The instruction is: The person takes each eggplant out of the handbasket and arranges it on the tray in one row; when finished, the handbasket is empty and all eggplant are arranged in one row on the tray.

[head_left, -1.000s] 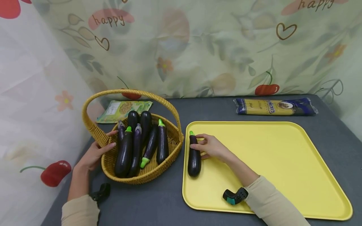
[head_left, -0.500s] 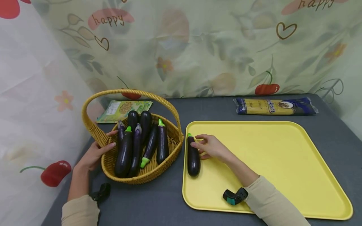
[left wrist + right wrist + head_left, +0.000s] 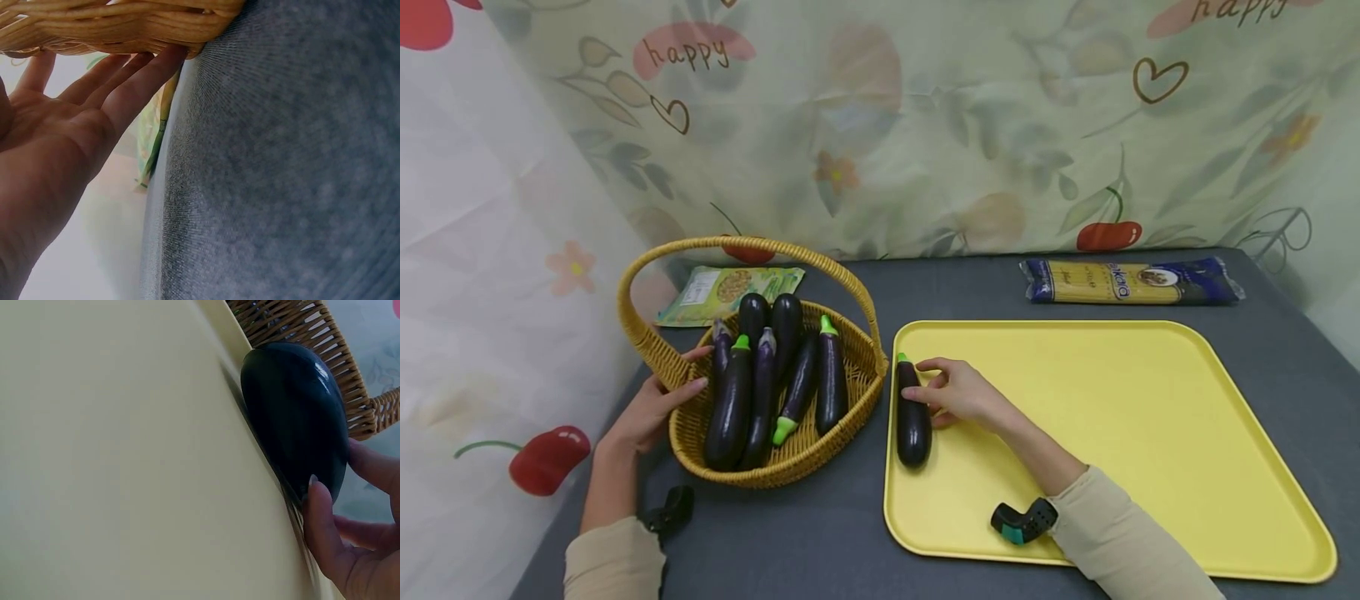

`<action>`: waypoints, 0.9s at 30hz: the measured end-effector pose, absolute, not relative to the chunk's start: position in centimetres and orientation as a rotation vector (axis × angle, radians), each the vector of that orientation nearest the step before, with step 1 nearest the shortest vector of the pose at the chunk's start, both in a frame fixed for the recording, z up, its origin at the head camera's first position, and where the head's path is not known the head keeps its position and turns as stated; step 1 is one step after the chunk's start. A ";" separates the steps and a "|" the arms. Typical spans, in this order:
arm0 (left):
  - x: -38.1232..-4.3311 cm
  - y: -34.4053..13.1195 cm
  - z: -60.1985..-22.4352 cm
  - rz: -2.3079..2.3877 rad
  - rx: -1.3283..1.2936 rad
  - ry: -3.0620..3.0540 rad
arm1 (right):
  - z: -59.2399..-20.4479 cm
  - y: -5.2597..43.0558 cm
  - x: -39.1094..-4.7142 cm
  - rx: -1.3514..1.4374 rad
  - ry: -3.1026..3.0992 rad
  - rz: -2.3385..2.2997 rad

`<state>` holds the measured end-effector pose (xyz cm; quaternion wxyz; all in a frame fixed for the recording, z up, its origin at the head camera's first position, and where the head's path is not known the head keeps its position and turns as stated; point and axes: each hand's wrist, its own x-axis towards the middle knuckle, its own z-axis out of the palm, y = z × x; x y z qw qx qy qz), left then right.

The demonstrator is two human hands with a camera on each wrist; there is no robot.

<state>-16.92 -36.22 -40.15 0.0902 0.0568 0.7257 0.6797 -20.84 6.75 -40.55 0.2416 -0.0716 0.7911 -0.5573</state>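
Note:
In the head view, a dark purple eggplant [image 3: 913,425] with a bright green stem end lies along the left side of the yellow tray [image 3: 1075,450]. My right hand [image 3: 966,392] holds its upper part, thumb on top and fingers at the right side; the right wrist view shows the rounded eggplant [image 3: 294,412] with thumb and fingers on either side. A wicker basket [image 3: 775,477] holding several eggplants [image 3: 728,408] stands left of the tray. My left hand [image 3: 651,408] grips it where the handle meets the rim. Its fingers press the woven side [image 3: 112,28] in the left wrist view.
Behind the basket lies a green packet [image 3: 730,292]. A blue and yellow pasta packet [image 3: 1131,282] lies behind the tray. Patterned cloth [image 3: 865,125] hangs at the back and left of the grey table [image 3: 820,542]. The tall basket handle [image 3: 745,243] arches over the eggplants.
The eggplant on the tray shifted slightly left, toward the rim. My right thumb came away a little, then settled lower on it. Left hand and basket stay put.

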 end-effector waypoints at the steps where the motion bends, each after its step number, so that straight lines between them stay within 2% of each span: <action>1: -16.9 -36.2 -40.1 2.020 0.167 2.159 | -40.6 6.8 -20.8 -0.200 2.162 -1.524; 17: -17.2 -36.3 -40.3 1.972 0.115 2.206 | -40.6 7.5 -21.4 -0.169 2.071 -1.601; 27: -17.1 -36.3 -40.4 2.001 0.118 2.178 | -37.4 9.4 -21.6 -0.285 1.943 -1.692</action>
